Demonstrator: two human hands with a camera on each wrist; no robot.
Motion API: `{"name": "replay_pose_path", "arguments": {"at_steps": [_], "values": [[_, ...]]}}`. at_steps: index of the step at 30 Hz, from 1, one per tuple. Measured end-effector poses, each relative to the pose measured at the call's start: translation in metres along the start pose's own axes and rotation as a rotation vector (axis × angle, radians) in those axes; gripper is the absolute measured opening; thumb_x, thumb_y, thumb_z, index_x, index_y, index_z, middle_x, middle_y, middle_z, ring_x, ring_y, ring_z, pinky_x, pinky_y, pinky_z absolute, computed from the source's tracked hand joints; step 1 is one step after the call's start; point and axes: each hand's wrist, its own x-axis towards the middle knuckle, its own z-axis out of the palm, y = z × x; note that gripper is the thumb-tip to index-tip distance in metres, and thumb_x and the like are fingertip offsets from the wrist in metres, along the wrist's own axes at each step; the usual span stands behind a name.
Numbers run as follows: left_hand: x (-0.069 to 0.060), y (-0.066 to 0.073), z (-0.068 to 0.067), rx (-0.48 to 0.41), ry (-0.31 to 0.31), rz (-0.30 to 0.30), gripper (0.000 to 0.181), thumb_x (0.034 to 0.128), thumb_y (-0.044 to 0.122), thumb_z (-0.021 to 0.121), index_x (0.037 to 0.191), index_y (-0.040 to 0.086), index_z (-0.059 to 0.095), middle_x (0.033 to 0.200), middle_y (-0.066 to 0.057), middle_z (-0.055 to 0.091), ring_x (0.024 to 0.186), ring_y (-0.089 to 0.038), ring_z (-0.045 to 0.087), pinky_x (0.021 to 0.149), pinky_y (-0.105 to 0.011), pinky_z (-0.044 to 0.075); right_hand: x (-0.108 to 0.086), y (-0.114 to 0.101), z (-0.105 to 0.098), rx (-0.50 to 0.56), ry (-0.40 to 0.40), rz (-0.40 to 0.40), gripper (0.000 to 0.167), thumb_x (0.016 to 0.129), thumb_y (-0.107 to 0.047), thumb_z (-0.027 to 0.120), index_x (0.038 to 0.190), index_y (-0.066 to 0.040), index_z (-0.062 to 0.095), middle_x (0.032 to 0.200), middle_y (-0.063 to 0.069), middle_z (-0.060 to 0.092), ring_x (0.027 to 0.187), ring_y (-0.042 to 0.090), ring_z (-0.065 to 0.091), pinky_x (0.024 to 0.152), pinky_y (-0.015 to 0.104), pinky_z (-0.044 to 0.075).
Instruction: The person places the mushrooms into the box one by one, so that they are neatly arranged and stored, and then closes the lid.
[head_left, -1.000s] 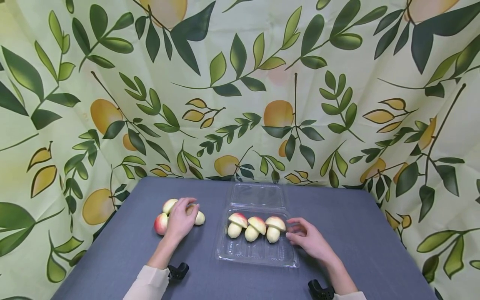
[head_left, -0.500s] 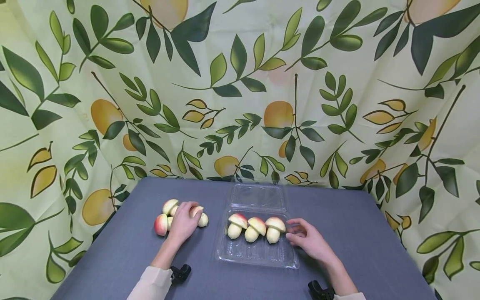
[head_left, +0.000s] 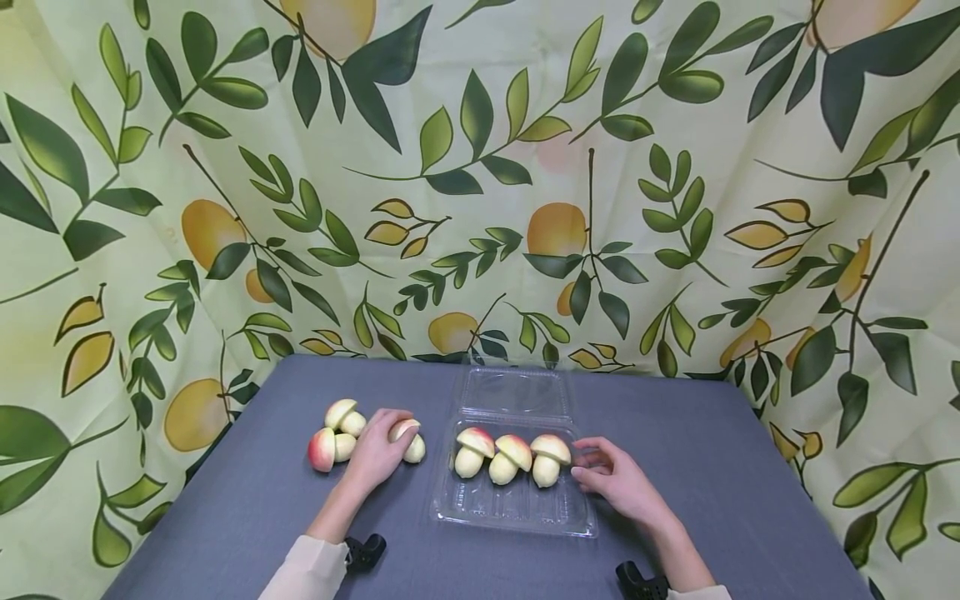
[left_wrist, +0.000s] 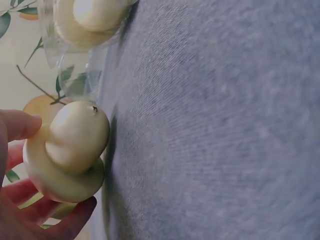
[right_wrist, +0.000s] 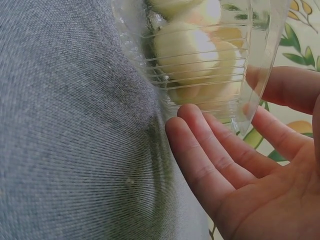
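Observation:
My left hand (head_left: 377, 452) grips a mushroom-shaped piece (head_left: 414, 450) by its cap, left of the clear plastic clamshell box (head_left: 517, 515). In the left wrist view, thumb and fingers curl round the cap of this mushroom-shaped piece (left_wrist: 80, 135), its pale rounded stem facing the camera. Three similar pieces, cream with reddish caps, lie in a row inside the box, among them a middle one (head_left: 504, 468). At the box's right side is my right hand (head_left: 617, 479), its relaxed fingers (right_wrist: 200, 160) against or very near the clear wall.
Two more mushroom-shaped pieces, one with a red cap (head_left: 322, 450) and one paler (head_left: 341, 414), lie left of my left hand. The box's lid (head_left: 516, 392) is folded back toward the leaf-patterned cloth (head_left: 480, 250). Everything sits on a grey-blue table (head_left: 660, 433).
My left hand has moved right with the mushroom-shaped piece, away from the other two on the left, which show more fully. The right hand and the box have stayed put.

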Motion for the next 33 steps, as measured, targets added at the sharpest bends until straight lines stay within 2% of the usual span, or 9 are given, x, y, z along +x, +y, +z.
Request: {"name": "replay_pose_path", "arguments": {"at_steps": [12, 21, 26, 33], "values": [[-0.004, 0.013, 0.001, 0.010, 0.001, 0.028, 0.036, 0.0913, 0.025, 0.077, 0.117, 0.002, 0.070, 0.113, -0.010, 0.068, 0.107, -0.030, 0.064, 0.093, -0.047, 0.049, 0.001, 0.001, 0.001, -0.004, 0.024, 0.017, 0.048, 0.092, -0.007, 0.073, 0.134, 0.006, 0.053, 0.113, 0.021, 0.065, 0.095, 0.031, 0.069, 0.077, 0.034, 0.060], [-0.004, 0.027, -0.004, -0.015, 0.044, 0.081, 0.035, 0.0878, 0.025, 0.080, 0.116, 0.005, 0.072, 0.113, -0.008, 0.068, 0.105, -0.027, 0.064, 0.089, -0.045, 0.050, 0.001, 0.000, 0.001, -0.014, 0.027, 0.022, 0.047, 0.093, -0.006, 0.072, 0.133, 0.006, 0.053, 0.112, 0.021, 0.065, 0.094, 0.031, 0.069, 0.076, 0.034, 0.059], [-0.005, 0.037, -0.007, -0.046, 0.053, 0.118, 0.033, 0.0861, 0.025, 0.082, 0.114, 0.009, 0.073, 0.113, -0.006, 0.068, 0.103, -0.024, 0.065, 0.087, -0.043, 0.051, 0.002, 0.000, 0.001, -0.017, 0.027, 0.020, 0.046, 0.093, -0.006, 0.072, 0.133, 0.006, 0.053, 0.113, 0.021, 0.065, 0.094, 0.031, 0.069, 0.076, 0.033, 0.059], [-0.007, 0.059, -0.007, -0.115, 0.037, 0.167, 0.034, 0.0859, 0.025, 0.082, 0.116, 0.012, 0.074, 0.117, -0.004, 0.068, 0.107, -0.024, 0.064, 0.090, -0.044, 0.051, 0.000, -0.001, 0.001, -0.009, 0.010, 0.000, 0.047, 0.093, -0.006, 0.072, 0.134, 0.008, 0.051, 0.114, 0.023, 0.065, 0.094, 0.032, 0.069, 0.076, 0.033, 0.059]]}}
